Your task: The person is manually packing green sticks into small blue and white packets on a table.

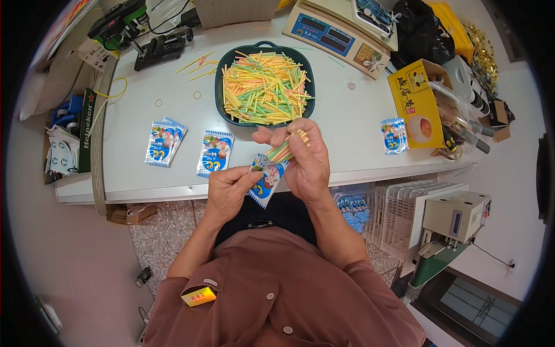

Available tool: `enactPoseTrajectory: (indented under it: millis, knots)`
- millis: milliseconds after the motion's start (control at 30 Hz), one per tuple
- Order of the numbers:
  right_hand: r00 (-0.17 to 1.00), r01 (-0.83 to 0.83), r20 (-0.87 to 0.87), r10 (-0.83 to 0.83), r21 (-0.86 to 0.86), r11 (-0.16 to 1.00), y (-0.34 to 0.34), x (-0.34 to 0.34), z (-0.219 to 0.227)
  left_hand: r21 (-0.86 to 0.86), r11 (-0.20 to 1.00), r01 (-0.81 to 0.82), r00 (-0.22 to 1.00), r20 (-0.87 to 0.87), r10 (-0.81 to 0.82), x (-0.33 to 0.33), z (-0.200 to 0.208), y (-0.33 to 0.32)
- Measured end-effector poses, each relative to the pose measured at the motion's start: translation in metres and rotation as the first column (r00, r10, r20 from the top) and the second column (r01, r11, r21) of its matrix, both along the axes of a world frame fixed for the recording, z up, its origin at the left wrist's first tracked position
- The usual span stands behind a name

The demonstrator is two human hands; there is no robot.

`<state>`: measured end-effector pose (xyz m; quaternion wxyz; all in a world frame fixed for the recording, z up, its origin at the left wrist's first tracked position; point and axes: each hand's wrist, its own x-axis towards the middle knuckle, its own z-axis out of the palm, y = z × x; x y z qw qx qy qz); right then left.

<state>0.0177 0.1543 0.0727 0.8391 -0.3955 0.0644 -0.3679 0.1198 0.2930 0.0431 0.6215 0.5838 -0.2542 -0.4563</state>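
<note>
My left hand (226, 194) pinches the edge of a blue and silver foil packet (268, 183) just beyond the table's front edge. In my right hand (310, 165) is a small bundle of thin pastel sticks (283, 151), coloured yellow, green and pink. The lower end of the bundle is at the packet's top; I cannot tell whether it is inside. Beyond both hands, a dark green tub (219, 87) is heaped with loose pastel sticks (263, 87). A similar packet (215, 152) lies on the table left of my hands.
Two overlapping packets (163, 143) lie farther left, and more packets (393, 136) at right. A weighing scale (324, 37) stands at the back, near a yellow box (417, 98). Stray sticks (202, 63) and rubber bands (197, 95) lie left of the tub. Below right is a sealing machine (459, 217).
</note>
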Motion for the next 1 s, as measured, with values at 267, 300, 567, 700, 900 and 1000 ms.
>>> enactPoseTrajectory:
  millis: [267,300,567,700,900,1000]
  knots:
    - [0.992,-0.033,-0.121,0.031,-0.014,0.999,0.0,-0.004,-0.006,0.007,0.999,-0.042,0.999,-0.007,0.042,-0.003,-0.002,-0.002]
    - [0.987,-0.06,-0.154,0.055,-0.03,0.998,0.0,-0.004,-0.01,0.011,0.998,-0.058,0.998,-0.015,0.058,-0.004,-0.001,-0.003]
    - [0.946,-0.112,-0.307,0.098,-0.027,0.993,0.001,0.0,-0.023,-0.102,0.983,-0.15,0.963,-0.242,0.122,-0.018,-0.005,-0.014]
    - [0.922,-0.201,-0.366,0.123,-0.183,0.962,0.004,-0.009,-0.016,-0.137,0.973,-0.184,0.957,-0.249,0.146,-0.013,-0.006,-0.012]
    - [0.828,-0.161,-0.524,-0.201,-0.565,0.809,-0.004,-0.032,-0.025,-0.196,0.956,-0.219,0.969,-0.156,0.19,-0.005,-0.008,-0.013]
    - [0.86,0.016,-0.426,-0.279,-0.525,0.851,0.005,-0.038,-0.025,-0.243,0.948,-0.206,0.973,-0.156,0.171,-0.007,-0.01,-0.015]
